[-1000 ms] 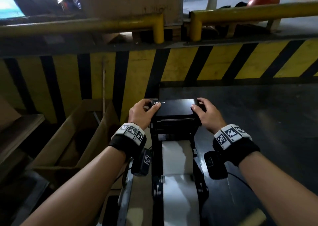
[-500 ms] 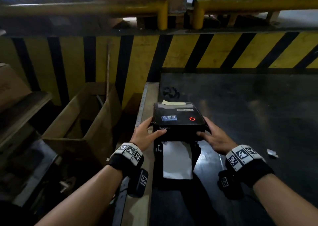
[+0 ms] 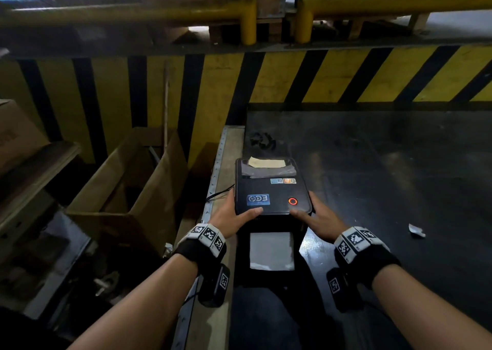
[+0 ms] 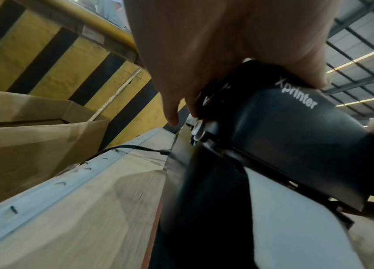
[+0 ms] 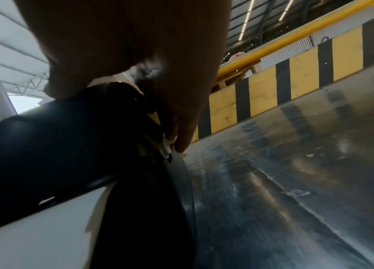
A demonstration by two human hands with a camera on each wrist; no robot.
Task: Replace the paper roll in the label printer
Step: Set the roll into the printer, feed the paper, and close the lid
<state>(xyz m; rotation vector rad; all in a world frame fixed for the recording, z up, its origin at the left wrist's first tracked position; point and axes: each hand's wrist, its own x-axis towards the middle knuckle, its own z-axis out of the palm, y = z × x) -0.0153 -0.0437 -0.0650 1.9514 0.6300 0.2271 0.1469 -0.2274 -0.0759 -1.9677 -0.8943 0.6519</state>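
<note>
The black plastic label printer (image 3: 273,189) sits at the near left edge of a dark, scuffed metal table (image 3: 386,168), white paper (image 3: 271,253) showing below its lid. Behind runs a yellow-and-black striped barrier (image 3: 346,75); an open cardboard box (image 3: 127,189) stands left. The left hand (image 3: 234,213) and right hand (image 3: 318,217) grip the lid's sides, thumbs on top. "Xprinter" reads on the front.

A dark table (image 3: 399,179) carries the black label printer (image 3: 271,189).
</note>
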